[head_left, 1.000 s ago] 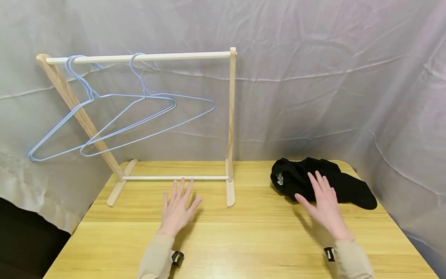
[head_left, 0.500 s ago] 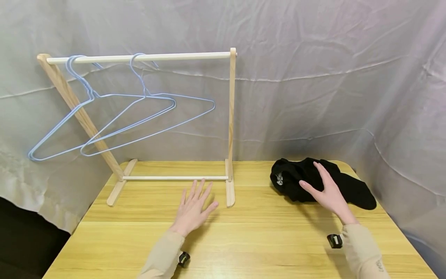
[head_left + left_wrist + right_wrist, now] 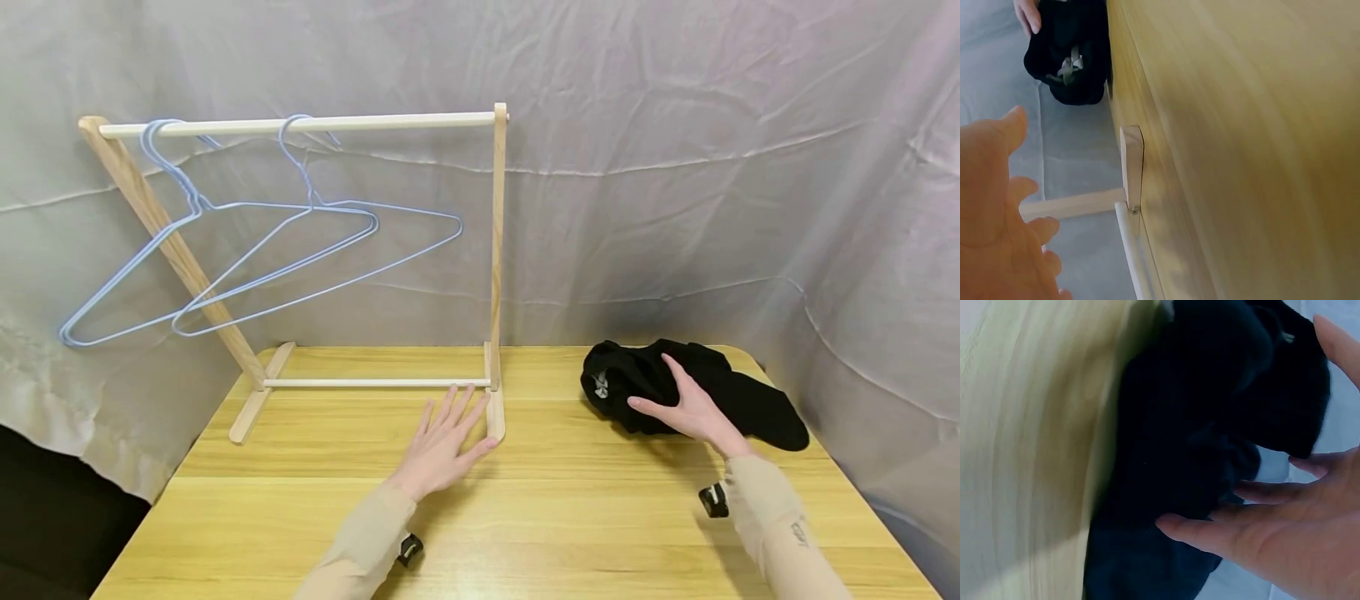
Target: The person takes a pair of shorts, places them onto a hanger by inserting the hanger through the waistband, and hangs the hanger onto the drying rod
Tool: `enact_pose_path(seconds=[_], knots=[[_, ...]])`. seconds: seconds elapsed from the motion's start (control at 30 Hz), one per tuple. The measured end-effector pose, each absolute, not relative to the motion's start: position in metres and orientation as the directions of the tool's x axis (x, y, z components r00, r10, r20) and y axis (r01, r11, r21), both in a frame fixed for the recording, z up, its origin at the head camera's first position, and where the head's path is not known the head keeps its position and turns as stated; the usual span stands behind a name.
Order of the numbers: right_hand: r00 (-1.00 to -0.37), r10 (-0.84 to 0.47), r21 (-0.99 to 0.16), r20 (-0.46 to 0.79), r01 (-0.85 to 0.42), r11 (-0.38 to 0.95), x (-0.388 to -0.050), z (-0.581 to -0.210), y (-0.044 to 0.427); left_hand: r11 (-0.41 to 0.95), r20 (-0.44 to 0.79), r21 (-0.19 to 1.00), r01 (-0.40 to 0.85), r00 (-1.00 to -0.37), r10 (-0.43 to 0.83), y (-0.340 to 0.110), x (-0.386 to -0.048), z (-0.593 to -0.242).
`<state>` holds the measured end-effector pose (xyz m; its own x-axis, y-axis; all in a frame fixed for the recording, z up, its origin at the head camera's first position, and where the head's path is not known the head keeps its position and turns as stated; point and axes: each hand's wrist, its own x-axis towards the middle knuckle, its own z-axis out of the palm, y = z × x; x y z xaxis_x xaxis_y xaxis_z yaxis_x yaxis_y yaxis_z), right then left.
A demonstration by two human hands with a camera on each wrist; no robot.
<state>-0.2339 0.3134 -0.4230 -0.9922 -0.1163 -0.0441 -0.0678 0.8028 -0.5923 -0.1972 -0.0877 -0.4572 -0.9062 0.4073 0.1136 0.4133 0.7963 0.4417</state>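
A crumpled black cloth garment [image 3: 757, 408] with a whitish label lies at the back right of the table. Over it is my right hand [image 3: 701, 412], thumb spread from the fingers; in the right wrist view the right hand [image 3: 1297, 519] has its fingertips at the black fabric [image 3: 1166, 456], gripping nothing visibly. My left hand [image 3: 442, 450] hovers flat over the table, fingers spread, close to the right foot of a wooden rack [image 3: 498, 250]. Nothing is in the left hand. In the left wrist view the garment [image 3: 1079, 37] and left hand [image 3: 997, 212] both show.
Several light-blue wire hangers [image 3: 322, 283] hang from the rack's white top rail [image 3: 405, 122], towards its left side. A thin lower bar [image 3: 375, 383] joins the rack's feet. A grey curtain [image 3: 660, 208] stands behind the wooden table [image 3: 570, 533].
My left hand has moved right, from the middle of the rack's lower bar to its right foot. The right hand has shifted slightly and turned over the garment, which has stayed in place.
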Motion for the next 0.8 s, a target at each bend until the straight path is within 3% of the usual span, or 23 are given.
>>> enact_pose_path(seconds=[0.17,0.4,0.6,0.8], knots=[[-0.989,-0.114,-0.529,-0.09,-0.049,0.847,-0.238,-0.433,0.312,0.79,0.102,0.447,0.421,-0.901,0.422,-0.085,-0.198,-0.458],[-0.997,-0.069,-0.459,0.028,-0.074,0.885,-0.243,-0.445,0.314,0.785,0.091,0.449,0.427,-0.895,0.436,-0.082,-0.201,-0.46],[-0.993,-0.013,-0.507,0.114,-0.069,0.859,-0.238,-0.442,0.315,0.77,0.088,0.475,0.427,-0.893,0.441,-0.081,-0.204,-0.462],[-0.948,0.06,-0.596,0.311,-0.146,0.789,-0.23,-0.426,0.303,0.766,0.077,0.484,0.423,-0.892,0.445,-0.079,-0.205,-0.463]])
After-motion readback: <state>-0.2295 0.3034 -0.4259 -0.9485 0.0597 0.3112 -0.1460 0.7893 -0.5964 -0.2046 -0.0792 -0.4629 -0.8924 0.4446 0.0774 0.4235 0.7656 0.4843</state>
